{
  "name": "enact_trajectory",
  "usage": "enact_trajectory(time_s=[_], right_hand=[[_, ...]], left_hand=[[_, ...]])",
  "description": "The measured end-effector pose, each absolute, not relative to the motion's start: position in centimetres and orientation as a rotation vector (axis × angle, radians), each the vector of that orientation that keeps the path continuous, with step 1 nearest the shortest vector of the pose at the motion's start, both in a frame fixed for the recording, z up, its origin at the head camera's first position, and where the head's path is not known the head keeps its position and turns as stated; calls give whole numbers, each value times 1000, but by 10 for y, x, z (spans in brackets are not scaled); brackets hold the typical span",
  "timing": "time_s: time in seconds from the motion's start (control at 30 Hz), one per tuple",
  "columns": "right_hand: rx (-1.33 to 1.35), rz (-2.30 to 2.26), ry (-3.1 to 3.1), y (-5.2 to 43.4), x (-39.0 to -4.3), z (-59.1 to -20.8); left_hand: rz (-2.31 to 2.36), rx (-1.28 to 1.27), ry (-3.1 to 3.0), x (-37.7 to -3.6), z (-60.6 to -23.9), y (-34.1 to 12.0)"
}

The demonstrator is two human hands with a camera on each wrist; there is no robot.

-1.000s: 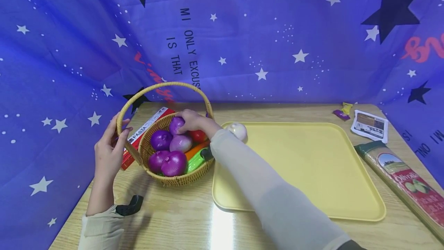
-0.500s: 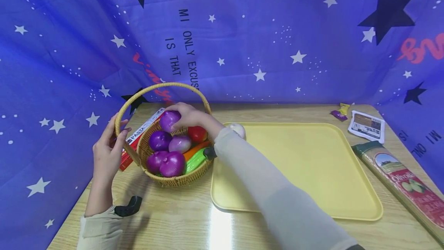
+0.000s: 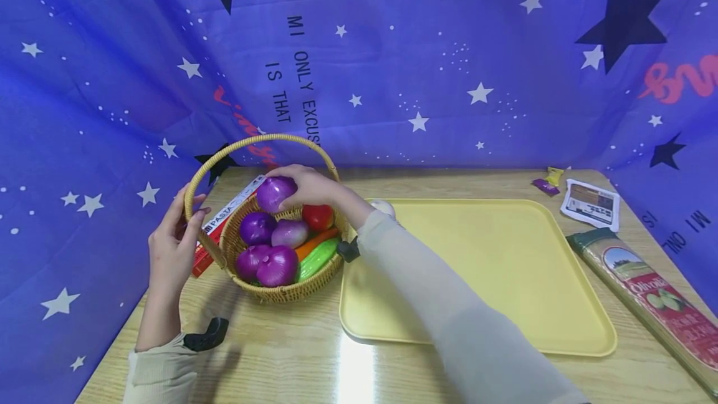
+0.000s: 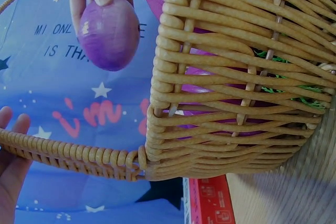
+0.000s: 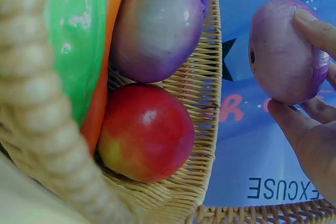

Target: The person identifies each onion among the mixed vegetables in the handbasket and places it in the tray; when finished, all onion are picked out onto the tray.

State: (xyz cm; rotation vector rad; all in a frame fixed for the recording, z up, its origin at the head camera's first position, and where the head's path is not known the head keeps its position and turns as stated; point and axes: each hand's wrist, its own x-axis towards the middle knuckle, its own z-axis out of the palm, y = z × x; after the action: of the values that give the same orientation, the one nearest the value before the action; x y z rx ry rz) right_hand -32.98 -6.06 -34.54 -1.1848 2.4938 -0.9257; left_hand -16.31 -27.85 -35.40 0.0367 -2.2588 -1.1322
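A wicker basket (image 3: 288, 293) with an arched handle (image 3: 266, 138) stands left of centre in the head view. My left hand (image 3: 172, 253) grips the left side of this handle. Just above the basket's back rim, my right hand (image 3: 308, 184) holds a purple onion (image 3: 275, 194) between thumb and fingers. The right wrist view shows the same onion (image 5: 283, 56) apart from the rim. Inside the basket lie several purple onions (image 3: 278, 265), a red round fruit or vegetable (image 5: 147, 135), an orange carrot-like piece (image 3: 314, 243) and a green ridged vegetable (image 3: 318, 259).
A yellow tray (image 3: 477, 267) lies right of the basket, with a white round item (image 3: 384, 207) at its back-left corner, partly hidden by my sleeve. A red pasta box (image 3: 227, 217) lies behind the basket. Farther right are a pasta bag (image 3: 645, 292), a white packet (image 3: 591, 204) and small wrapped sweets (image 3: 548, 181).
My right hand has lifted the onion off the pile, up and slightly left, to above the back rim. Over the last half second it has barely moved. The left hand keeps its grip.
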Motion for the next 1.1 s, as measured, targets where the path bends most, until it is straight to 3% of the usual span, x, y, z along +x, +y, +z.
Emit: enact_trajectory(time_s=[1.1], right_hand=[[-1539, -944, 2464, 5, -286, -318]], left_hand=[[-1113, 52, -2261, -161, -353, -275]])
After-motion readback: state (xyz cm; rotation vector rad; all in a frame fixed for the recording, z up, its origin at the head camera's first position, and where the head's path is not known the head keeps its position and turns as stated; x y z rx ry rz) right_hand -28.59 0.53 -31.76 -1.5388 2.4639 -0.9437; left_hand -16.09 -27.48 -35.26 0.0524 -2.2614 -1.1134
